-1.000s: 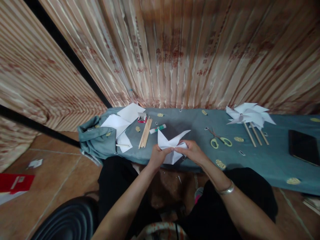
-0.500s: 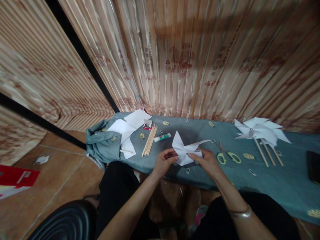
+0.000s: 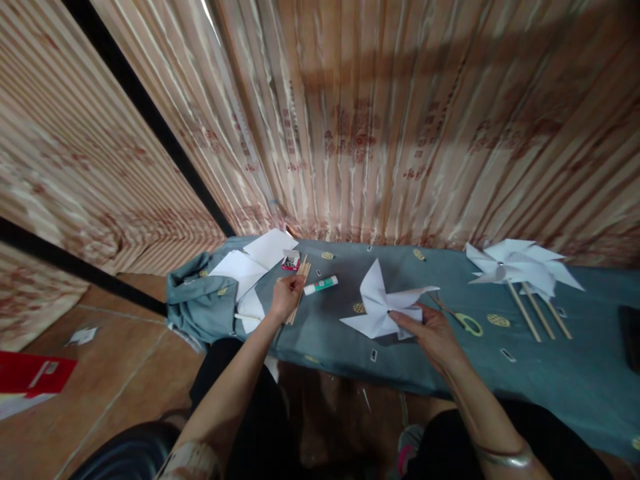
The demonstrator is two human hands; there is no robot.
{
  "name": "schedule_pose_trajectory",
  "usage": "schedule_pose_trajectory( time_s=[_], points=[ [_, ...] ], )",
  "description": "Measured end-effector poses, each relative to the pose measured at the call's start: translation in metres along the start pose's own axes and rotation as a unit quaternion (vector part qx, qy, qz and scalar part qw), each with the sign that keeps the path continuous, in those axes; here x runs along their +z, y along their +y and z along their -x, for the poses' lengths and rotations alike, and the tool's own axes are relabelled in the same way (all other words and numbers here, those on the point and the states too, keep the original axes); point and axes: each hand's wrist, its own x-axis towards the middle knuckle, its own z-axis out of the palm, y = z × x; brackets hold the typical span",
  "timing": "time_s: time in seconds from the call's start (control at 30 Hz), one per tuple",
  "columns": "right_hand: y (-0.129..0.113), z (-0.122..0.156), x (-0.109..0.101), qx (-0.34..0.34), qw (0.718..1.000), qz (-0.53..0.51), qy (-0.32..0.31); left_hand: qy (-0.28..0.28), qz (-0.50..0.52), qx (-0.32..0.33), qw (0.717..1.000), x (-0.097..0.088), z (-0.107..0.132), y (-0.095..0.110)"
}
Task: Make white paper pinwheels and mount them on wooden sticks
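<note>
My right hand (image 3: 436,335) pinches a white paper pinwheel (image 3: 374,301) near its centre, thumb on top. A small dark pin head shows at the middle of its folded blades. Over on the left, my left hand (image 3: 287,297) has its fingers closed on the bundle of thin wooden sticks (image 3: 296,311); how many it grips I cannot tell. A glue stick (image 3: 321,285) lies just right of that hand. Above it is a small open red box (image 3: 291,260) with tiny dark pieces inside. Scissors with light green handles (image 3: 470,325) lie partly behind my right hand.
Finished pinwheels on sticks (image 3: 520,263) lie at the right of the cloth-covered table (image 3: 340,347). White paper sheets (image 3: 240,272) are at its left end, beside bunched cloth. A dark object (image 3: 631,337) sits at the right edge. A black stool (image 3: 133,450) stands at lower left.
My left hand has let go of the pinwheel and moved left to the wooden sticks. The pinwheel, now in my right hand alone, has shifted slightly right and covers part of the scissors.
</note>
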Motion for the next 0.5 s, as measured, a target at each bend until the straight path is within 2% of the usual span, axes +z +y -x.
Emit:
schedule_pose_trajectory(
  time_s=[0.27, 0.5],
  points=[
    [0.003, -0.005, 0.005, -0.015, 1.0, 0.022, -0.014, -0.098, -0.192, 0.045, 0.976, -0.001, -0.041, 0.01],
    [0.002, -0.005, 0.006, 0.001, 0.999, -0.005, -0.033, -0.105, -0.286, 0.047, 0.951, 0.002, -0.056, 0.012]
  ],
)
